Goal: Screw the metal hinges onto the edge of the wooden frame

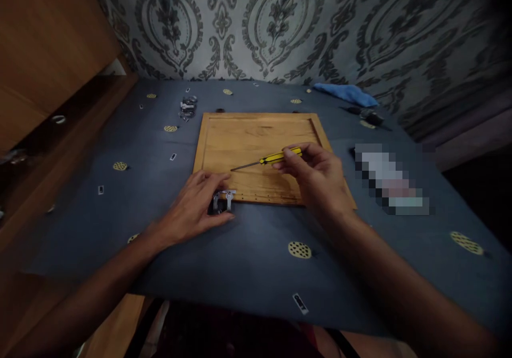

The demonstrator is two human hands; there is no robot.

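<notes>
A yellow-and-black screwdriver point(280, 157) is held in my right hand point(320, 174), fingers closed around its handle. Its thin shaft points left, with the tip just by my left fingertips, over a wooden cabinet door point(256, 142) lying flat on the table. My left hand point(196, 203) rests at the door's near left corner, fingers stretched onto the wood and thumb apart. A metal cabinet hinge point(224, 200) sits at the near edge between that thumb and the fingers. Wood shows between the index finger and the hinge; the hinge's left side is partly hidden by the hand.
More metal hinge pieces and small screws point(187, 107) lie at the back left of the blue tablecloth point(248, 262). A blue cloth point(346, 94) and a dark tool point(371, 116) are at the back right. A blurred-out object point(392, 179) lies right of the door. Wooden furniture point(52, 43) stands left.
</notes>
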